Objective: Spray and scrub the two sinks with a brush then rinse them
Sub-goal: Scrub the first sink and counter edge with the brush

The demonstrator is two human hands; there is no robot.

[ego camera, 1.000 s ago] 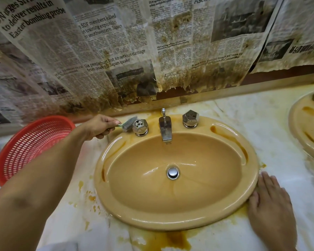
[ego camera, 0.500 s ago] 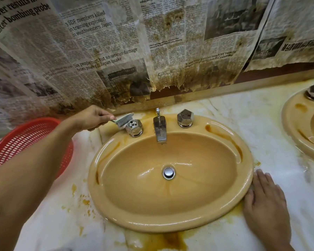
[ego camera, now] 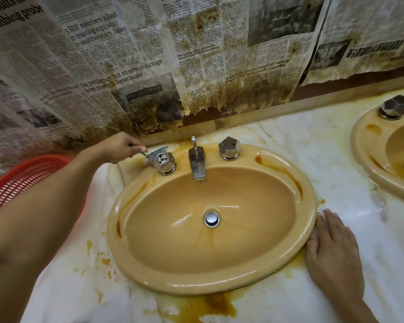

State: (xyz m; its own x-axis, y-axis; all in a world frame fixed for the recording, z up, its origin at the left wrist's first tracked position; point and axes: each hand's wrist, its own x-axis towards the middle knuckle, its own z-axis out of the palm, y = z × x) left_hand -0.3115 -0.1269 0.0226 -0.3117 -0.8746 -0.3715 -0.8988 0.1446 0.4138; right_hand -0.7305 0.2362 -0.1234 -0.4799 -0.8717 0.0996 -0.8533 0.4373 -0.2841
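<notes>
My left hand (ego camera: 124, 148) is curled round the green handle of the brush (ego camera: 158, 152), thumb and fingers pinching it, and over the last second I have worked the bristle head in from just beside the left tap handle (ego camera: 165, 163) until it sits right against that handle's far side, at about 11 o'clock on the sink (ego camera: 219, 285). My right hand (ego camera: 331, 252) has not shifted: it lies flat with its fingers straight on the desk (ego camera: 336, 159), holding nothing, its fingertips touching the rim at about 4 o'clock, so I judge it is only bracing me. The small move of the brush tells me I am scrubbing the fittings along the back ledge rather than the bowl. The spout (ego camera: 197, 162) at 12 o'clock and the right tap handle (ego camera: 229, 148) at 1 o'clock look like the next stops. Brown streaks lie in both soap hollows and run down toward the drain (ego camera: 211, 219), and rusty puddles sit on the desk at 6 and 8 o'clock, so I reckon the scrubbing of this bowl is far from done. The second sink (ego camera: 364, 159), off at 2 o'clock, is stained too and waits its turn. I cannot tell whether water is running from the spout. A red basket (ego camera: 21, 183) sits out at 9 o'clock.
</notes>
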